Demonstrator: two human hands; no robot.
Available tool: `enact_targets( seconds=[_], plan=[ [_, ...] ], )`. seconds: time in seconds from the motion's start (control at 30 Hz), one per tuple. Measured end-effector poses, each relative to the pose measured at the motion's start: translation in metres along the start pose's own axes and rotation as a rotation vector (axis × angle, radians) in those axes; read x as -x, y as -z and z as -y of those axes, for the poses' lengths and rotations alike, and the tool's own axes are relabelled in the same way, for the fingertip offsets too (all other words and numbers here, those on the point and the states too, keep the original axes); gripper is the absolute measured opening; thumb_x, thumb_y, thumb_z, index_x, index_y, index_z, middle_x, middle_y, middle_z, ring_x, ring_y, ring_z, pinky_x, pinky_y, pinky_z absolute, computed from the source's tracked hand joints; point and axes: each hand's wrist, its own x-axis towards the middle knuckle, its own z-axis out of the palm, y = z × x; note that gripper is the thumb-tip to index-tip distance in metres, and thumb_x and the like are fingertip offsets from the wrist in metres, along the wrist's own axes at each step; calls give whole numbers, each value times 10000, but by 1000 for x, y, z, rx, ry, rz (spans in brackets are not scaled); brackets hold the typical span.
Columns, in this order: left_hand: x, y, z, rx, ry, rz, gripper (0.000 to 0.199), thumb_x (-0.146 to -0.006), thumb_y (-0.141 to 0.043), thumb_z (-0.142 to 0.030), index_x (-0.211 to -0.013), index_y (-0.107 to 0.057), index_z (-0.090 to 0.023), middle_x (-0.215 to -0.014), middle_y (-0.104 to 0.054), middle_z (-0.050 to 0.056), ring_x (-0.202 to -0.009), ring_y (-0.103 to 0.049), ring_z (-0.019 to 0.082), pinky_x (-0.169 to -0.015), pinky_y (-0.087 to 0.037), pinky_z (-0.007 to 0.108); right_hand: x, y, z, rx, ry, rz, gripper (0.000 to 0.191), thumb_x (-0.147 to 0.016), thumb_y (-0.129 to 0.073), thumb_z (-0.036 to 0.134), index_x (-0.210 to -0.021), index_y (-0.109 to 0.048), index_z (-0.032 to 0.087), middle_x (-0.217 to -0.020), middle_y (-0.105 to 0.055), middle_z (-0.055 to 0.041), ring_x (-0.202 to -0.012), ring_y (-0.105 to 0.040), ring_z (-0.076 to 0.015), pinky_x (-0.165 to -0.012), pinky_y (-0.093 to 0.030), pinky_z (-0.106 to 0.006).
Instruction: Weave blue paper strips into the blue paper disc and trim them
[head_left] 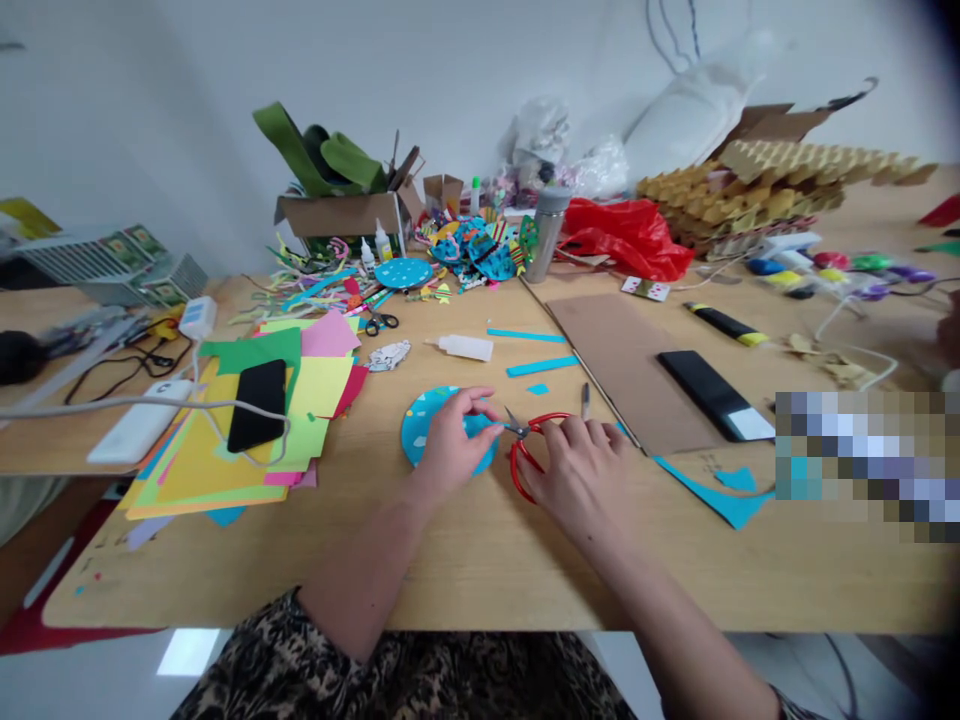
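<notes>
In my right hand (pixel 581 460) are red-handled scissors (pixel 519 470), their blades parted and pointing left toward my other hand. My left hand (pixel 456 435) is closed in a pinch, with a small bit of blue paper (pixel 509 426) at its fingertips beside the blades. Beneath that hand lies a round blue paper disc (pixel 415 432) with light patches, partly covered by the fingers. Blue paper strips (pixel 540 367) and a small blue scrap (pixel 538 389) lie just beyond. A white glue bottle (pixel 466 347) rests on its side behind the disc.
Coloured paper sheets (pixel 202 470) with a black phone (pixel 256 405) are stacked at left. To the right lie a brown cardboard sheet (pixel 615 370), another phone (pixel 705 390) and a yellow-black cutter (pixel 726 324). A steel bottle (pixel 548 235), craft pieces (pixel 472 245) and egg trays (pixel 697 205) stand behind.
</notes>
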Motion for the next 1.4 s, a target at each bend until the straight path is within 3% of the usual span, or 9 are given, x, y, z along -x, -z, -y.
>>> enact_targets(
  seconds=[0.17,0.47,0.63,0.77,1.07,1.4],
  plan=[
    [2,2,3,-202,-134,47,391,-773,-646,-89,-1134,-573,-222,-839,-682,6,-893,-622,173,-921,-449,378,3,-2,-1,-12,28,3,247,-836,-542,365,-897,-647,150,-841,-616,-101,-833,-496,-253,-861,-281,-397],
    [-2,6,-2,-8,24,-22,303,-773,-634,-128,-1067,-605,-198,-810,-657,10,-808,-623,143,-827,-477,289,8,7,-6,-12,19,24,241,-843,-530,347,-912,-648,149,-839,-617,-107,-817,-494,-255,-853,-284,-402],
    [1,2,-2,-42,5,128,517,-723,-715,-149,-1210,-555,-214,-875,-687,24,-879,-632,169,-903,-455,335,11,7,-8,21,33,30,256,-846,-527,371,-903,-646,152,-834,-612,-104,-821,-488,-257,-848,-280,-397],
    [3,-1,1,-87,-16,140,463,-754,-674,-129,-1200,-574,-204,-832,-687,13,-856,-627,156,-921,-440,333,12,6,-5,20,34,26,267,-850,-520,382,-899,-645,151,-830,-611,-102,-817,-488,-256,-850,-279,-398],
    [-2,6,-4,247,246,183,509,-683,-709,-153,-1175,-577,-150,-699,-631,-28,-692,-611,116,-732,-479,261,15,9,-1,-22,45,33,246,-840,-545,367,-903,-650,153,-828,-615,-101,-817,-492,-257,-852,-278,-402],
    [-4,6,-4,377,306,98,355,-641,-748,-209,-943,-566,-165,-654,-621,-45,-624,-584,94,-647,-452,222,21,10,-4,-8,11,41,246,-845,-538,348,-926,-658,149,-826,-621,-95,-814,-511,-255,-836,-287,-397]
  ],
)
